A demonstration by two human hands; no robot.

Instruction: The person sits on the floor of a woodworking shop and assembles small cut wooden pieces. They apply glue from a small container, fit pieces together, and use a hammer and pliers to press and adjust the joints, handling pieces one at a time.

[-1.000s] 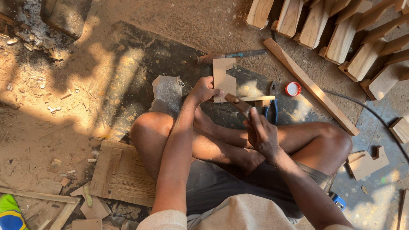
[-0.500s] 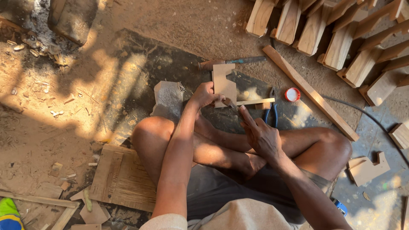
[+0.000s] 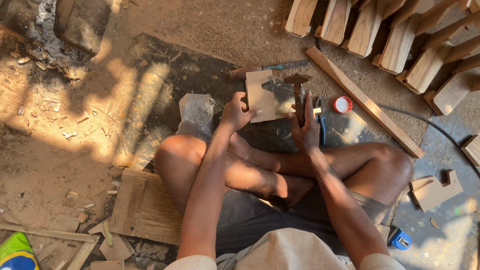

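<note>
Our left hand point(image 3: 235, 112) is closed on the edge of a notched wooden piece point(image 3: 261, 95), holding it upright on the dark mat point(image 3: 165, 75) in front of our crossed legs. Our right hand point(image 3: 306, 127) grips the handle of a hammer point(image 3: 298, 87) (head up, just beside the piece). Behind them a chisel point(image 3: 272, 69) lies on the mat. A red lid point(image 3: 343, 104) and a long wooden strip point(image 3: 365, 102) lie near the mat's right edge.
</note>
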